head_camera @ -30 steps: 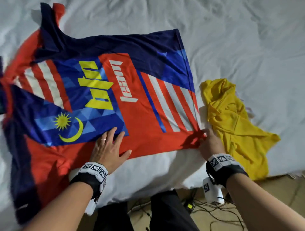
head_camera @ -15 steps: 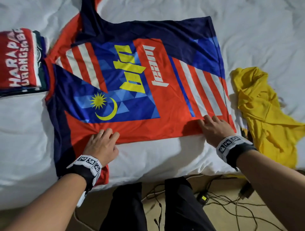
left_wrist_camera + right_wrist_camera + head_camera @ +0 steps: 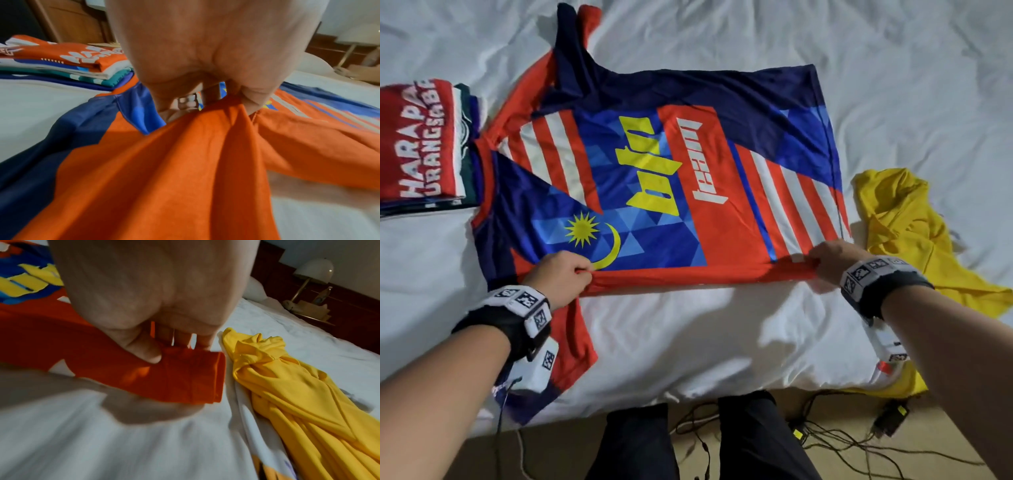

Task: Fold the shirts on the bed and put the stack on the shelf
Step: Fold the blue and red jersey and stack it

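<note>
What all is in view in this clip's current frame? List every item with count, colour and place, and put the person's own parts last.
jersey: one, red, navy and blue with yellow lettering, spread flat mid-bed, near edge lifted.
folded stack: one pile, red shirt with white lettering on top, teal and blue layers below, on the bed left of the jersey.
yellow shirt: one, crumpled, on the bed right of the jersey.
bed sheet: one, white, wrinkled, under everything.
lamp: one, pale shade, beyond the bed.
cables: several, black, on the floor below the bed edge.
wrist bands: two, black with white markers, one per wrist.
legs: dark trousers, bottom centre.
left hand: grip pinches the jersey's near edge by the sleeve.
right hand: grip pinches the near hem corner.
</note>
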{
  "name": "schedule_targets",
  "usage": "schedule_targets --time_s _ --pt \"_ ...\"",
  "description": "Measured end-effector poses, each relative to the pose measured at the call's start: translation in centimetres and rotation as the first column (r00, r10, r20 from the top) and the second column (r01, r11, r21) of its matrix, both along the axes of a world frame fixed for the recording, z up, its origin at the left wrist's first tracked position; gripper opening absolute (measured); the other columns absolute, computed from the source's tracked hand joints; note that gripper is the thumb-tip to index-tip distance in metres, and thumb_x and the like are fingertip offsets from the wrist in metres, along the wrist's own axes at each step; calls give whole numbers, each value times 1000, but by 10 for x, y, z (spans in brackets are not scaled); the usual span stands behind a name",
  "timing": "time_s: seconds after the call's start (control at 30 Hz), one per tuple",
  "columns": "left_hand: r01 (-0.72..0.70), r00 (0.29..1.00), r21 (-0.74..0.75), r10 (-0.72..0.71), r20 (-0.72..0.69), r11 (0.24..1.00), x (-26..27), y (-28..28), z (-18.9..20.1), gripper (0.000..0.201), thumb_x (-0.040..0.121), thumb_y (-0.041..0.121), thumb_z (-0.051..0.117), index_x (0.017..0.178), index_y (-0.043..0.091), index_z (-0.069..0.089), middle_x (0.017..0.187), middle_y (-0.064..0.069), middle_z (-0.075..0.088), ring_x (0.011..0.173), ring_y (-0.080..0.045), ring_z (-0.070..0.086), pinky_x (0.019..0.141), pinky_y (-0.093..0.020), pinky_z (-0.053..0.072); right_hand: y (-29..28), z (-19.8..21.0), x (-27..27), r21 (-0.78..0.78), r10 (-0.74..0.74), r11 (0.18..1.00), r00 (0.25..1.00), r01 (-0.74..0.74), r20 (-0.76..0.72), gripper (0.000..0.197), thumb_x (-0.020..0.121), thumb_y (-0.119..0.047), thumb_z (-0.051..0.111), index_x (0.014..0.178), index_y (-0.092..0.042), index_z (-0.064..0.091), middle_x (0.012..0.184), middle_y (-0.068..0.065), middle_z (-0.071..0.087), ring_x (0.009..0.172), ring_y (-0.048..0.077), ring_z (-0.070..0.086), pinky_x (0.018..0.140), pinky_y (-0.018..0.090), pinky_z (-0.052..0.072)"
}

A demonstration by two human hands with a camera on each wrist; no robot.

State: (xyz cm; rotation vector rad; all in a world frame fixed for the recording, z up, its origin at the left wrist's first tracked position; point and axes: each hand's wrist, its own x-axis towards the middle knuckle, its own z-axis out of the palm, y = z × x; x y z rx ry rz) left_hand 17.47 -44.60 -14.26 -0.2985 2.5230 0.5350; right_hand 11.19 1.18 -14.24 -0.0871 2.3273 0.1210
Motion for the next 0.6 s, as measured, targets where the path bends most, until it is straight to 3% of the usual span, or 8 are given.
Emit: schedule_targets --time_s 0.13,0.2,0.27,0.37,0.43,0.5,0.6 --pt "-104 993 24 105 -61 994 -37 -2 0 16 88 12 62 86 6 77 98 -18 73 99 -36 66 82 -37 45 6 2 -39 -70 -89 994 990 82 -113 18 89 -11 50 86 -17 66 86 8 60 83 29 59 70 29 42" --pt "-137 986 42 140 -88 990 -54 -2 0 28 84 27 55 83 8 75 94 -20 73 92 -39 66 80 -40 47 8 -2 -61 -84 -106 992 980 92 -171 19 87 -9 50 91 -16 68 92 12 64 88 32 61 71 30 44" --pt "-172 974 23 173 -145 985 -70 1 -2 32 82 31 50 86 11 75 96 -20 72 92 -40 65 80 -41 48 8 -9 -83 -120 -111 989 967 85 -231 20 84 -7 52 90 -15 70 95 15 67 90 35 62 74 33 48" --pt "-251 938 12 246 -244 968 -93 7 -11 23 89 20 56 99 13 75 108 -19 70 101 -40 63 88 -43 47 6 -19 -113 -161 -134 983 951 91 -280 21 82 -7 52 88 -16 70 95 17 68 90 37 62 76 37 51" --pt "-291 915 29 287 -284 956 -108 8 -21 20 91 11 58 103 13 74 113 -19 69 106 -39 61 93 -43 46 5 -24 -130 -168 -139 982 942 90 -306 23 84 -10 53 96 -15 72 101 17 68 96 38 62 83 38 51" --pt "-315 899 41 312 -306 948 -123 9 -30 21 92 10 57 105 13 73 114 -20 69 107 -40 61 96 -43 45 5 -30 -145 -157 -132 984 934 84 -331 24 85 -9 54 99 -12 72 104 16 69 101 38 61 89 39 46" --pt "-304 902 13 292 -319 953 -144 8 -40 21 93 13 55 106 14 72 113 -20 67 106 -41 61 93 -44 46 4 -36 -163 -166 -125 984 927 69 -354 22 79 -3 54 91 -11 70 97 14 68 99 37 59 89 40 38"
